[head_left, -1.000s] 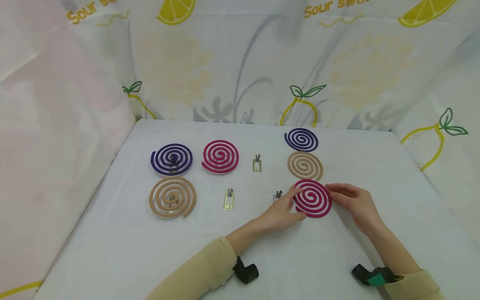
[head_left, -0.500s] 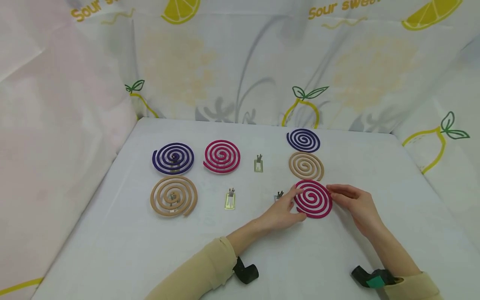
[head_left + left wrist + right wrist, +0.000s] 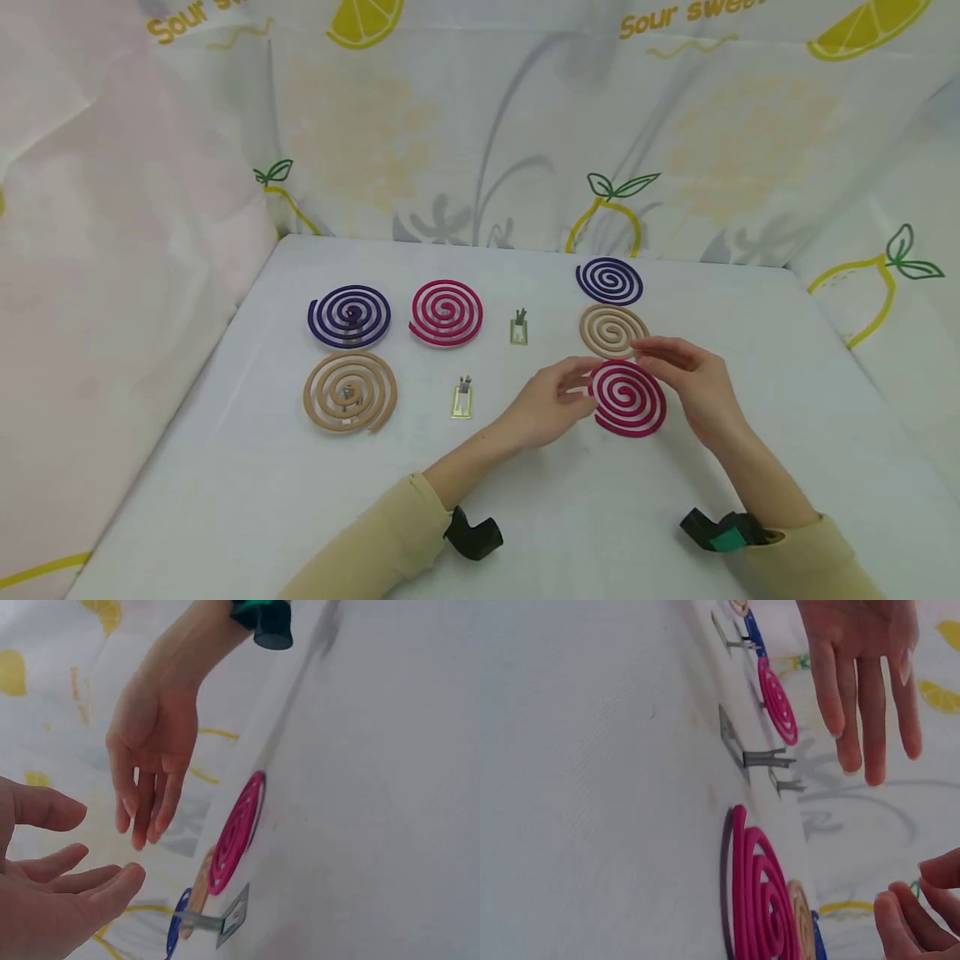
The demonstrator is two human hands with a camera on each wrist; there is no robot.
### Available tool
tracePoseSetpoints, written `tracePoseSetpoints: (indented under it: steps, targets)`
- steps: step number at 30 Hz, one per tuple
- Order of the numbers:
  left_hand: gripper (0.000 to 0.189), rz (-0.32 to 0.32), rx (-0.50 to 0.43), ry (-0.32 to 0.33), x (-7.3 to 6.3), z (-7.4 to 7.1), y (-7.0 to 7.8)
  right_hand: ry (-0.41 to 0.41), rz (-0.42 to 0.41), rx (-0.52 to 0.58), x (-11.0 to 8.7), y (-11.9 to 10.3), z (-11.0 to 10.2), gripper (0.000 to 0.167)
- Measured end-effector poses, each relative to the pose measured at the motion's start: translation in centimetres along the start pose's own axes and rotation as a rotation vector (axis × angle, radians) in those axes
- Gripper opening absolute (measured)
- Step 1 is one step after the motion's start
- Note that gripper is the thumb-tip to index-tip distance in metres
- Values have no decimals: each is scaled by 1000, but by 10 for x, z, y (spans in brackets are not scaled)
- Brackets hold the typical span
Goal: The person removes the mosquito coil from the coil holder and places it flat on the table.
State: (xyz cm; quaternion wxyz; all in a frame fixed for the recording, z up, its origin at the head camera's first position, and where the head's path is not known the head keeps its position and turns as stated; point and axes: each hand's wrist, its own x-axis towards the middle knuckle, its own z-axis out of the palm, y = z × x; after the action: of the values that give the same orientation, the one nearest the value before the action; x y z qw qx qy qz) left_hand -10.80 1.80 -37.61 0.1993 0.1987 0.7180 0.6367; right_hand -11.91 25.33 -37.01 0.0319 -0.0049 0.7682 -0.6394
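Note:
Both hands hover over a pink mosquito coil (image 3: 627, 398) that lies flat on the white table at the right. My left hand (image 3: 543, 404) is at the coil's left side, fingers loosely bent, with nothing in them; the left wrist view shows it raised off the coil. Over the coil's far right edge my right hand (image 3: 693, 383) hangs relaxed, also holding nothing, its fingertips overlapping a tan coil (image 3: 603, 327). Beyond that lies a navy coil (image 3: 611, 281). A metal coil stand (image 3: 234, 916) beside the pink coil is hidden behind my left hand in the head view.
To the left, a navy coil (image 3: 354, 313), a tan coil (image 3: 330, 398) and a pink coil (image 3: 447, 312) each sit on a stand. Two bare metal stands, a back one (image 3: 521, 317) and a front one (image 3: 465, 385), have upright prongs. Lemon-print cloth (image 3: 480, 125) encloses the table.
Both hands have lifted off the pink coil: the left drew back to the left, covering the nearby stand, and the right rose toward the tan coil. The coils stay put; the head view shifts slightly.

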Motion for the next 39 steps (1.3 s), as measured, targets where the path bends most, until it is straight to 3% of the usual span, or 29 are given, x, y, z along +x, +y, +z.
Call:
tracePoseSetpoints:
  steps: [9, 17, 24, 31, 39]
  targets:
    - [45, -8, -23, 169, -6, -62, 9, -43, -11, 56, 21, -23, 44, 37]
    - [44, 18, -6, 333, -11, -118, 8, -86, -50, 46, 42, -33, 85, 37]
    - [44, -25, -10, 479, -23, -160, 6, -143, -60, 175, 60, -44, 119, 36]
    - [46, -105, -23, 554, -27, -182, -4, -108, -22, 260, 80, -48, 145, 36]
    - [52, -146, -11, 604, -27, -188, -12, -65, 48, 335, 88, -49, 168, 38]
